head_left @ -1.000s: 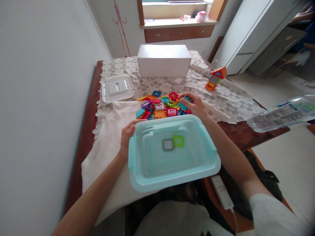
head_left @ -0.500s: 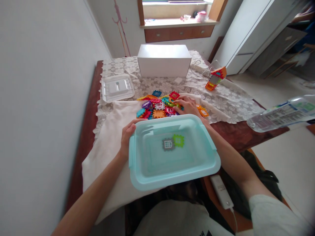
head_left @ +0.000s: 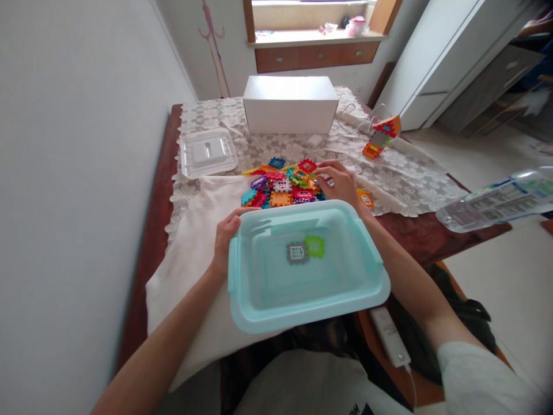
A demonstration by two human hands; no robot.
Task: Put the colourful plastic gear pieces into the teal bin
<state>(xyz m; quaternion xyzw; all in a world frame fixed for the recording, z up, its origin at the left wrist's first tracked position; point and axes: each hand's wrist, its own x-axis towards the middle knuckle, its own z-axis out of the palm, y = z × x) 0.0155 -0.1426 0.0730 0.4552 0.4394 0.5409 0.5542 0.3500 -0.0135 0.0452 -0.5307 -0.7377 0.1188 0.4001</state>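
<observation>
A light teal plastic bin is tilted toward me over the table's near edge. My left hand grips its far left corner, thumb on the rim. Inside lie a grey window tile and a lime green tile, touching. Beyond the bin is a heap of colourful interlocking building tiles. My right hand is at the heap's right side, thumb and forefinger close together on a building tile that is mostly hidden. My right forearm passes beside the bin's right rim.
A clear lid lies at the left on the lace tablecloth. At the back stands a white box. An assembled tile piece and a clear plastic bottle are at the right. A white power bank with a cable lies below.
My right hand has shifted right across the heap, its fingers drawn closer together. The orange tile beside it has slid right. My left hand and the bin stay nearly as they were.
</observation>
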